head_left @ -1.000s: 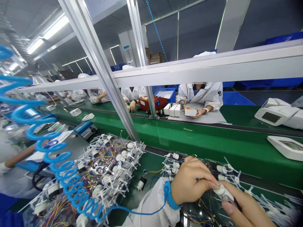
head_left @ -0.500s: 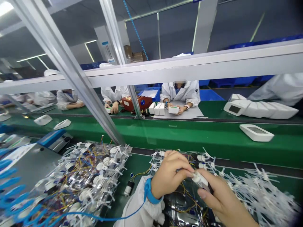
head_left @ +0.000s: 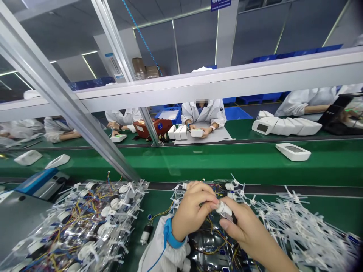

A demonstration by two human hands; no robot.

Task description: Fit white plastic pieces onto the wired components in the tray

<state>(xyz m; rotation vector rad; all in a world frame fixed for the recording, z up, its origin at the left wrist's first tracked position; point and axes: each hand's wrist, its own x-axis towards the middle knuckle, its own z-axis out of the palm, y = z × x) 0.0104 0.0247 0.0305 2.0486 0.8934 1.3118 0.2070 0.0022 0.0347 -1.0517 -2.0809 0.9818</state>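
The left grip and the right grip are both closed, pinching a small white plastic fitting with a clear end between them, above the green belt table. Coloured wires and white nylon cable ties spread around it. A blue wrist strap circles the left wrist over a white sleeve. Further left, a small cylindrical motor lies beside a glossy heap of wired fittings.
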